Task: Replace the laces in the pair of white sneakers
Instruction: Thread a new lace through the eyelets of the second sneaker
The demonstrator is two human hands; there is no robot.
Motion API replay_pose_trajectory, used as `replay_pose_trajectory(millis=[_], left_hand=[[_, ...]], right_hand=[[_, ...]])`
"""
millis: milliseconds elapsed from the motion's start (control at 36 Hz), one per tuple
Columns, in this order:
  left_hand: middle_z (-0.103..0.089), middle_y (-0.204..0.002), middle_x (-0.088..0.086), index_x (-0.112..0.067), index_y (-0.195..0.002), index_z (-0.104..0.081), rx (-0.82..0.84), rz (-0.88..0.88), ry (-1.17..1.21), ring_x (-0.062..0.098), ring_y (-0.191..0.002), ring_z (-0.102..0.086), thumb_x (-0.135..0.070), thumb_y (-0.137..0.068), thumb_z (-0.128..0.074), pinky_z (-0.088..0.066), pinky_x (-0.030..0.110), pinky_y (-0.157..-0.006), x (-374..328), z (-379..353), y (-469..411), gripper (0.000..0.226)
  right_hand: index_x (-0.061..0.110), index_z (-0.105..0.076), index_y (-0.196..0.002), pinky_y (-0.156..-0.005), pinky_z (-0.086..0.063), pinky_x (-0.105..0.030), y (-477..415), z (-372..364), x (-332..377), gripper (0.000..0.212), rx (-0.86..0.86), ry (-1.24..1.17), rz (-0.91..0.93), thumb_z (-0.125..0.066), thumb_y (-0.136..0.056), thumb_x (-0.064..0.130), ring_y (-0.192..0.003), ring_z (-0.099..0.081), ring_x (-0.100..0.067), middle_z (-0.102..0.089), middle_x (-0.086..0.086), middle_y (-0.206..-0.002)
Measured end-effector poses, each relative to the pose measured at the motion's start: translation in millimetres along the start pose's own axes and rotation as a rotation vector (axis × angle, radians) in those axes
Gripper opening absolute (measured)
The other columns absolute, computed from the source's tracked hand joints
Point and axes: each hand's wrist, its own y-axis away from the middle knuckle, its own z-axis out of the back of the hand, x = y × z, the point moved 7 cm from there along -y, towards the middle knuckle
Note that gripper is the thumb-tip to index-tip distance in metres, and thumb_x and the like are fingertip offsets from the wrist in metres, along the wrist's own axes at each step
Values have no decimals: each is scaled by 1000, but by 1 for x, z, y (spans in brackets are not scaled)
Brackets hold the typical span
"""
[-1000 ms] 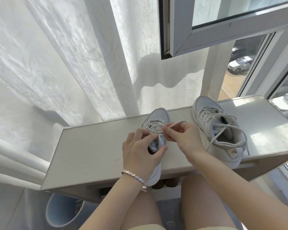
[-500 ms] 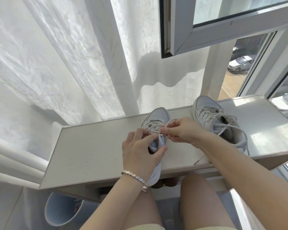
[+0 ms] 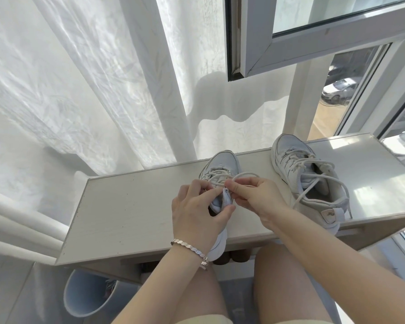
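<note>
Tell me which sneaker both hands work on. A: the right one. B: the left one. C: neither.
B: the left hand grips the left sneaker, the right hand pinches its lace; the right sneaker stands untouched.

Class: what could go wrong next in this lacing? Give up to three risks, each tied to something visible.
1. The near sneaker overhangs the shelf's front edge; if the left hand lets go, it may drop.
2. The lace pinched by the right hand could slip free.
3. The other sneaker's loose laces lie by the right forearm and could snag.
</note>
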Motion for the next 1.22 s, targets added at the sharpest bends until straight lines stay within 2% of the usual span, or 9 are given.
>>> replay_pose_trajectory(millis=[194, 333, 444, 583, 722, 806, 917, 1083, 1222], left_hand=[[-52, -86, -15, -32, -89, -73, -17, -4, -11, 9, -85, -42, -57, -67, -53, -32, 29, -71, 1, -1, 0, 38], [-53, -84, -13, -32, -85, -73, -27, -17, -11, 8, -84, -39, -56, -65, -54, -32, 30, -69, 0, -1, 1, 36], [-54, -83, -13, -32, -82, -72, -35, -27, -15, 7, -83, -39, -55, -64, -54, -32, 29, -68, -2, 0, 2, 34], [-55, -83, -13, -31, -82, -73, -50, -15, -8, 8, -83, -39, -53, -65, -55, -32, 29, -68, -1, 0, 1, 33], [-53, -83, -14, -31, -83, -73, -37, 4, -8, 6, -83, -39, -53, -66, -54, -33, 29, -68, 1, -2, 2, 34], [-53, -84, -15, -33, -84, -74, -21, 8, -12, 6, -83, -39, -55, -67, -53, -36, 28, -69, 3, -3, 2, 35], [-54, -84, -15, -34, -83, -74, -22, 1, -39, 6, -83, -39, -56, -67, -52, -35, 27, -69, 2, -3, 1, 35], [-53, -84, -15, -34, -85, -73, -25, 8, -46, 7, -83, -39, -56, -67, -51, -34, 27, -69, 2, -1, 1, 36], [-53, -83, -15, -34, -84, -73, -33, 15, -53, 8, -83, -40, -56, -67, -51, -34, 28, -68, 2, -1, 1, 36]], right_hand=[[10, -63, -70, -47, -45, -11, -4, -3, 6, 13, 26, 66, 32, -73, -77, 5, -41, -53, 2, -60, 7, -47], [11, -65, -67, -48, -43, -13, -7, -5, 27, 15, 104, 366, 175, -74, -75, 2, -50, -49, -9, -58, -2, -57], [9, -63, -70, -50, -45, -13, -11, -8, 31, 14, 217, 467, 90, -75, -75, 4, -53, -52, -9, -61, -2, -60], [8, -62, -68, -50, -48, -13, -13, -7, 27, 17, 189, 407, 47, -78, -72, 7, -53, -54, -7, -64, 3, -67], [8, -62, -68, -48, -49, -12, -11, -3, 18, 17, 95, 299, 80, -79, -71, 8, -46, -56, -1, -62, -1, -62], [7, -61, -70, -54, -54, -18, -10, -2, 13, 19, 35, 249, 116, -80, -70, 8, -51, -61, -6, -65, -6, -66], [6, -61, -68, -54, -56, -22, -8, -1, 13, 21, -23, 227, 169, -81, -68, 9, -50, -62, -7, -66, -7, -63], [3, -62, -69, -53, -55, -22, -6, -3, 9, 19, -38, 148, 185, -81, -69, 8, -52, -64, -8, -67, -1, -57], [0, -60, -70, -49, -53, -19, -4, -6, 6, 18, -16, 58, 147, -77, -73, 4, -50, -65, -10, -66, -2, -55]])
